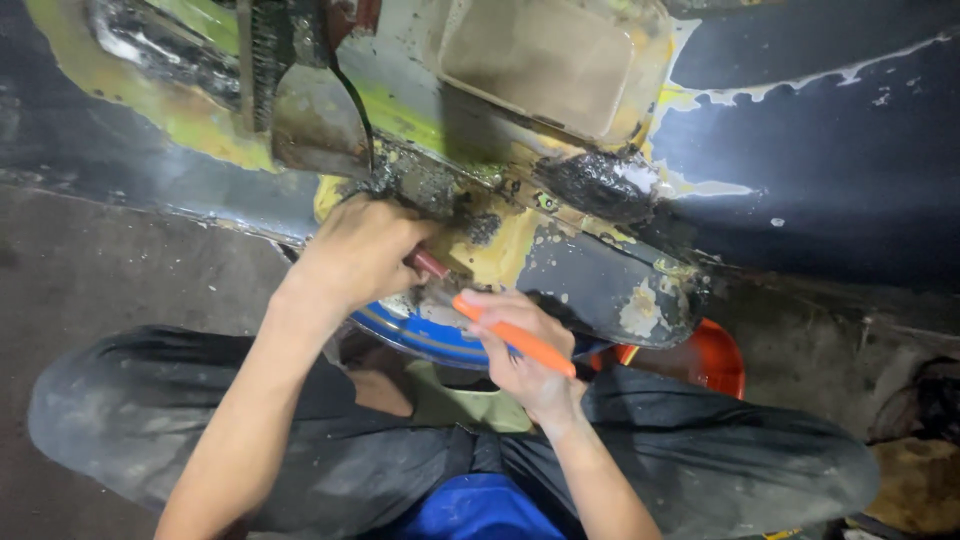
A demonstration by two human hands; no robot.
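Note:
My left hand is closed around a tool with a dark red handle, pressed against the patched lower edge of a dark car body panel. The panel there shows yellow-green filler and rough black patches. My right hand grips an orange-handled tool that points up-left toward the same spot. The working tips of both tools are hidden between my hands and the panel. I am sitting cross-legged in dark trousers, close under the panel.
A round blue tin lies under my hands, and an orange container sits to its right. A beige rectangular recess is set in the panel above. Concrete floor spreads left; dark clutter lies at the lower right.

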